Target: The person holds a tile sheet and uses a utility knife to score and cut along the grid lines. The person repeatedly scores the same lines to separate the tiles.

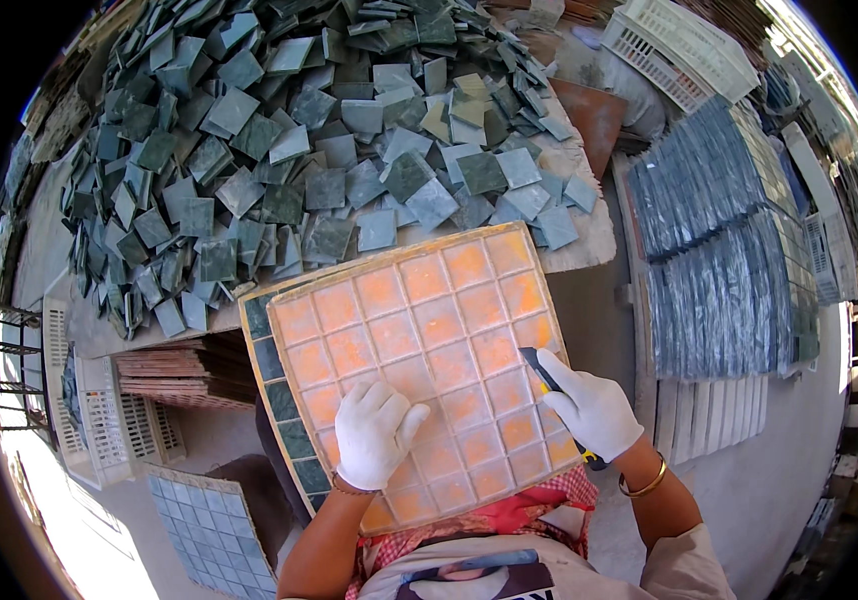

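Slipping looked like the chief risk at the orange gridded panel (449, 360)

The gloved left hand (374, 430) lay on the near left part of that panel. Its grip was loosely curled and the palm side was hidden, so I could not tell whether it pinched anything. If its pressure was light, the panel might have skated over the green-tiled panel (294, 437) showing beneath its left side, since the 2 were not squarely aligned. The far edges overlapped the tabletop (579, 245), and a knock there could have sent loose tiles down. The right hand (594, 415), gloved too, had its grip closed around a black-and-yellow cutter (536, 366) at the panel's right edge; a sideways jerk could have chipped the rim, and a swing leftward could have caught the other glove.

On the left, white slatted crates (109, 440) stood beside a stack of brown boards (189, 372), with a blue-grey tiled sheet (204, 520) lower down. The pale tabletop carried a heap of square green and grey tiles (324, 188), tumbled at every angle. To the right, a white crate (684, 50) sat farther back, and 2 rows of plastic-wrapped stacks (729, 290) stood above the grey floor (799, 430).
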`<state>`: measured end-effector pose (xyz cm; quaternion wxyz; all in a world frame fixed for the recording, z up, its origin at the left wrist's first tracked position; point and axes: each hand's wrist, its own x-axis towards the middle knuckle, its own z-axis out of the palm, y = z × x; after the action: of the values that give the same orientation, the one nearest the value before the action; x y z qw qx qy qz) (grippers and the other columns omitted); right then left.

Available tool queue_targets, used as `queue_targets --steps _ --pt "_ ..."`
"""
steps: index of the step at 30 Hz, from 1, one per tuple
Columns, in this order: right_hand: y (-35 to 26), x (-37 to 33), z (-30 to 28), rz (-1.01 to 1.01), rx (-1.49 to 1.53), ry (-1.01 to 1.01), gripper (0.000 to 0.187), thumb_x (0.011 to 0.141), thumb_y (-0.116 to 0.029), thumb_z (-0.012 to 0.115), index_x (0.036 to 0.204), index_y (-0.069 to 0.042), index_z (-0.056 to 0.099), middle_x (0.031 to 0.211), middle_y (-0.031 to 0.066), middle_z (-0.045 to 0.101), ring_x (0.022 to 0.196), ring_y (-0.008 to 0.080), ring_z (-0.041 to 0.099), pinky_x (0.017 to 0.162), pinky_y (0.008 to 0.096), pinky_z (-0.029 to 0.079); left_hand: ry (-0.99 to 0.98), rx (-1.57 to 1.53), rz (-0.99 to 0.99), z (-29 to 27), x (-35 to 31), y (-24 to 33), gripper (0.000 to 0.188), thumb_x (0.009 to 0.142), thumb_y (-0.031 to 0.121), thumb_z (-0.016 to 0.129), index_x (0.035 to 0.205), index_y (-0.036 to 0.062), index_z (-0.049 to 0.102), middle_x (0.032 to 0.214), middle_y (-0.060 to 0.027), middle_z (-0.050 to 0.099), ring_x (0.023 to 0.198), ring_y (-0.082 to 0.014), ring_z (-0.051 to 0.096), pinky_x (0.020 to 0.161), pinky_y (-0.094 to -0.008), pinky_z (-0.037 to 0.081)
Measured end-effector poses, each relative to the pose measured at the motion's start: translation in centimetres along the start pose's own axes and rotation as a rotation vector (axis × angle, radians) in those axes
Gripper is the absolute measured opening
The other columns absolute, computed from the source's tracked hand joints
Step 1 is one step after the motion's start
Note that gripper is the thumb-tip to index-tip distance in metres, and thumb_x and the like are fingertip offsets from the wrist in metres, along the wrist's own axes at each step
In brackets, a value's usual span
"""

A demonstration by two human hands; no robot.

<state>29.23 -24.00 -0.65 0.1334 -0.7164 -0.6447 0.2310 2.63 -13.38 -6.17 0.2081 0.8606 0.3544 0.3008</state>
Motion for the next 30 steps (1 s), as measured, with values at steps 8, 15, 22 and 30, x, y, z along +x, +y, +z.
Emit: queue_targets --steps 8,15,22,30 --pt "0.0 0.9 -0.6 -0.017 -0.159 -0.180 0.058 0.090 -0.024 0.057 0.144 -0.021 0.035 0.072 0.0150 0.060 0.061 0.0336 0.060 0.053 0.0439 0.048 -0.012 0.008 0.008 -0.1 0.2 0.0 0.024 0.070 0.018 0.074 0.065 0.0077 0.053 0.066 -0.0080 0.049 0.063 -0.0288 0.049 0.057 -0.0389 0.040" --pt "0.0 0.1 0.4 0.042 -0.018 -0.155 0.055 0.091 -0.023 0.056 0.142 -0.016 0.036 0.073 0.0187 0.060 0.064 0.0368 0.060 0.059 0.0461 0.047 0.001 0.016 -0.005 -0.1 0.1 -0.1 0.024 0.070 0.017 0.074 0.065 0.0072 0.053 0.066 -0.0081 0.050 0.063 -0.0290 0.049 0.057 -0.0391 0.041" --pt "0.0 0.3 1.5 0.065 0.114 -0.088 0.053 0.091 -0.020 0.056 0.140 -0.011 0.039 0.077 0.0211 0.061 0.069 0.0384 0.061 0.061 0.0463 0.047 0.026 0.010 -0.017 0.3 0.1 0.0 0.023 0.071 0.017 0.074 0.065 0.0069 0.054 0.067 -0.0085 0.051 0.065 -0.0292 0.050 0.058 -0.0390 0.041" --pt "-2.3 0.3 2.2 0.232 0.157 -0.052 0.053 0.091 -0.020 0.056 0.141 -0.011 0.038 0.084 0.0232 0.062 0.073 0.0397 0.062 0.065 0.0455 0.048 0.021 -0.012 -0.018 0.2 0.2 0.1 0.023 0.072 0.015 0.073 0.064 0.0062 0.053 0.066 -0.0090 0.050 0.063 -0.0299 0.049 0.058 -0.0397 0.041"
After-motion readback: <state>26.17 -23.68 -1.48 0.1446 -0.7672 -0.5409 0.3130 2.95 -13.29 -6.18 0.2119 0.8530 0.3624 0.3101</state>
